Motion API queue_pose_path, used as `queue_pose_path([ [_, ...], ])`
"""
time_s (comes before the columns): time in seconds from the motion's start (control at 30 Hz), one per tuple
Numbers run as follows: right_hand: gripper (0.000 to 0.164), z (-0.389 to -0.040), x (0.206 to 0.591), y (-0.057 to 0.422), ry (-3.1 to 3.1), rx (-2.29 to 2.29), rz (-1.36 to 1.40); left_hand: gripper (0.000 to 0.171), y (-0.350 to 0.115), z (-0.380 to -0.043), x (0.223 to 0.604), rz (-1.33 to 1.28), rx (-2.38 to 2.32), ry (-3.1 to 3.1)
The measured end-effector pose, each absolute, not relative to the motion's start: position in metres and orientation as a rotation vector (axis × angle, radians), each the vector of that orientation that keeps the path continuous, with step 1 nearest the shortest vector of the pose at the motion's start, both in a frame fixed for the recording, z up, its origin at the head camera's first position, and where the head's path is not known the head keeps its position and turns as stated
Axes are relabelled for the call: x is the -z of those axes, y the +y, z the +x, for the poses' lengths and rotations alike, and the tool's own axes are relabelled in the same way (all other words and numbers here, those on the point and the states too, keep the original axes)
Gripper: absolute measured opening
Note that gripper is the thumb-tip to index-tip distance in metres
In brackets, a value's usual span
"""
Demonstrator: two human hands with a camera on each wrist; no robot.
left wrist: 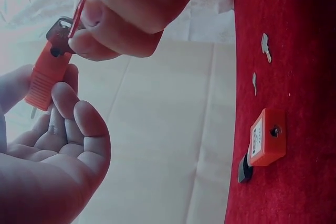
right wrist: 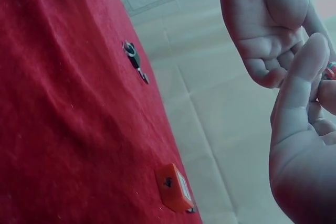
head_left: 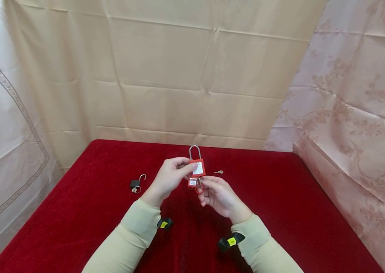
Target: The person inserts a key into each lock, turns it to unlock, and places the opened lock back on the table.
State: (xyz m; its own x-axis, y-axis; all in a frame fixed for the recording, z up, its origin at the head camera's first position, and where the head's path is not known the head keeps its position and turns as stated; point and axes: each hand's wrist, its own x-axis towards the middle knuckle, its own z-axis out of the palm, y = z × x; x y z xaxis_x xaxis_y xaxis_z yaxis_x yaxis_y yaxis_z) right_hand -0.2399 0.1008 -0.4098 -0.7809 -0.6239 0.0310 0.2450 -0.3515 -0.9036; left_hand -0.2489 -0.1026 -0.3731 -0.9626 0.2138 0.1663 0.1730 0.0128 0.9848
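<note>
In the head view my left hand (head_left: 166, 177) holds a red padlock (head_left: 198, 168) with a white label, its long silver shackle upward. My right hand (head_left: 220, 195) pinches a key (left wrist: 59, 34) with a red ring (left wrist: 77, 17). The left wrist view shows this key at the keyhole end of the held padlock; its blade is hidden. A second red padlock (left wrist: 269, 139) rests on the table below the hands, its keyhole toward me.
A black padlock (head_left: 135, 184) with its shackle swung open lies at the left, with a key on a ring (head_left: 138, 189). Right of the hands lies a loose silver key (head_left: 219, 172). Red cloth covers the table (head_left: 281, 212); a beige curtain (head_left: 165, 76) hangs behind.
</note>
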Motion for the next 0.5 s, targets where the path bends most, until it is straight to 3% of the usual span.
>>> queue_pose_path([
  [0.5,0.023,-0.246,0.394,0.115,1.851,2.088,-0.453,0.026,-0.104,-0.249,0.371,0.46,-2.139,2.261],
])
